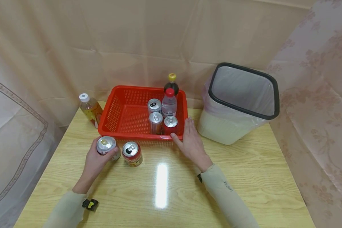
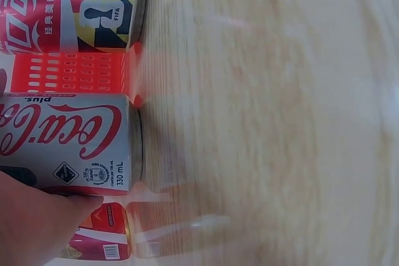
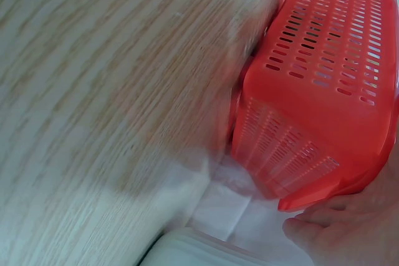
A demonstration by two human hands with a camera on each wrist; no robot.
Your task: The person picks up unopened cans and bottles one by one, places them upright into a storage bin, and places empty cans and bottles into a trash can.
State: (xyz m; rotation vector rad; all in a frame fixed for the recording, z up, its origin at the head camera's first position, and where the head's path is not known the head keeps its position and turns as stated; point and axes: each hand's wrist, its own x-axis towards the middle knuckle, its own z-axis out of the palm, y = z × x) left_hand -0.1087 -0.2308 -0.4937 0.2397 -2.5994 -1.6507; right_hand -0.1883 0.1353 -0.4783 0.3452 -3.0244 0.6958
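Note:
My left hand grips a silver Coca-Cola can, upright at the table's left, just in front of the basket. A red and gold cola can with an opened top stands beside it on the right. My right hand touches the front right corner of the red plastic basket, fingers straight along its side and thumb at the front rim. Inside, on the right, stand several drinks: a silver-topped can, a red can, another can and a red-capped clear bottle.
A yellow-capped dark bottle stands at the basket's back right. To the basket's left leans a white-capped bottle of amber drink. A lined bin with a black rim stands at the right. Curtains hang behind the table.

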